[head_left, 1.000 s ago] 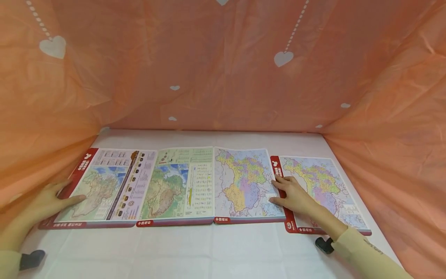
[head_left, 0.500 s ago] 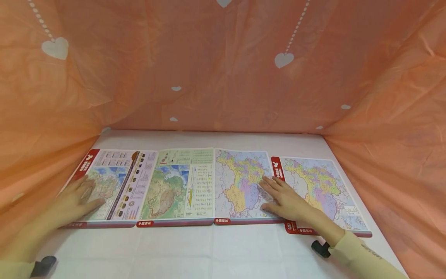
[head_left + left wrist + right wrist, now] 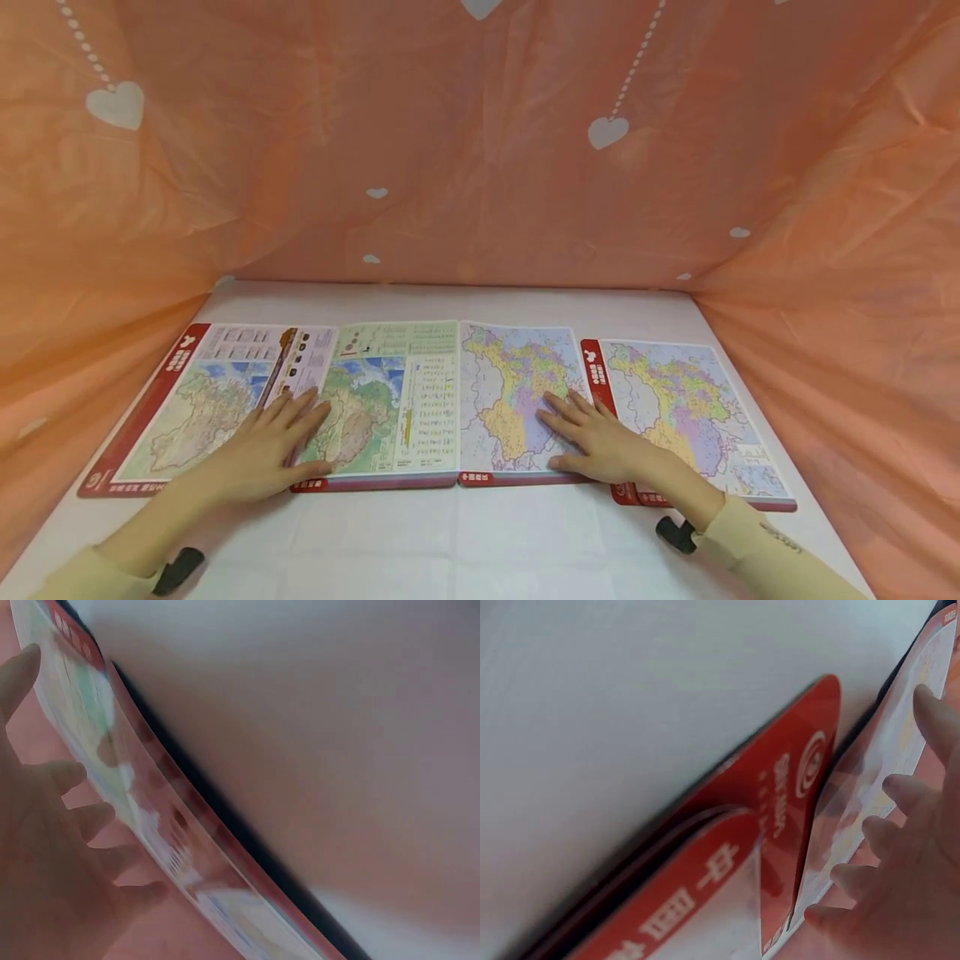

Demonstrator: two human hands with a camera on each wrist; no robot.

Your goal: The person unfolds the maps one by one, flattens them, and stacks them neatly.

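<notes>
Both grips are wide and flat, nothing held. Left hand point(image 3: 273, 450) lies palm down with straight, spread fingers across the seam between the far-left map panel point(image 3: 202, 400) and the green relief map panel point(image 3: 375, 408), close to the front edge of the white worktop point(image 3: 465, 542). Right hand point(image 3: 596, 437) does the same on the coloured political map panel point(image 3: 517, 392), fingers fanned out, heel of the hand near that panel's front edge, just beside the red strip of the separate map sheet point(image 3: 690, 408) that sits toward the right edge of the worktop.

The folded map runs in a row along the worktop from the left edge to past the middle. From the right wrist view the red rounded corners of the sheets overlap, one lying on the other. Left wrist view is blurry, just shows fingertips point(image 3: 71, 776) on the glossy panel edge. An orange cloth with white hearts point(image 3: 480, 142) walls in the back and both sides.
</notes>
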